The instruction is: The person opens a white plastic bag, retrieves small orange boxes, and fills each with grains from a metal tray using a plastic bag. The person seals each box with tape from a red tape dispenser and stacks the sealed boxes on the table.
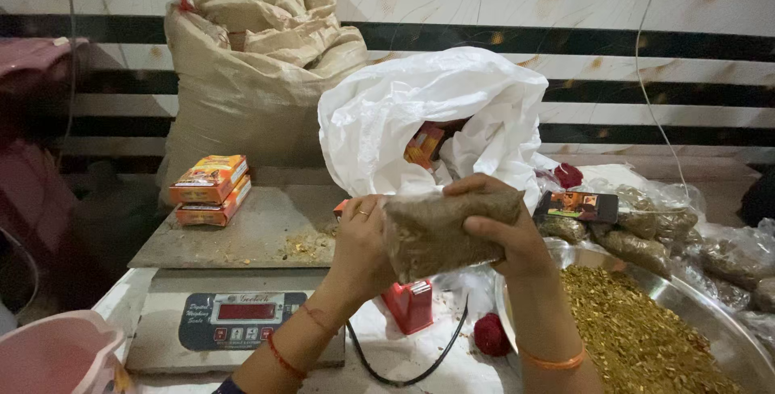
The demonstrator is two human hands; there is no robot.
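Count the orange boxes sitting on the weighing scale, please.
2 orange boxes, stacked one on the other at the back left corner of the scale platform. More of the same kind may be hidden inside the white bag, where one orange pack shows.

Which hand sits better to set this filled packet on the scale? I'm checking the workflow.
Probably the left hand: it grips the packet on the side nearest the scale platform. The right hand holds the end over the steel tray.

steel tray (726, 313): right and near rim cut off by the picture's edge
pink tub (48, 354): cut off at near left corner
red boxes (425, 144): mostly hidden inside white sack (420, 111)
scale (234, 321): display too blurred to tell
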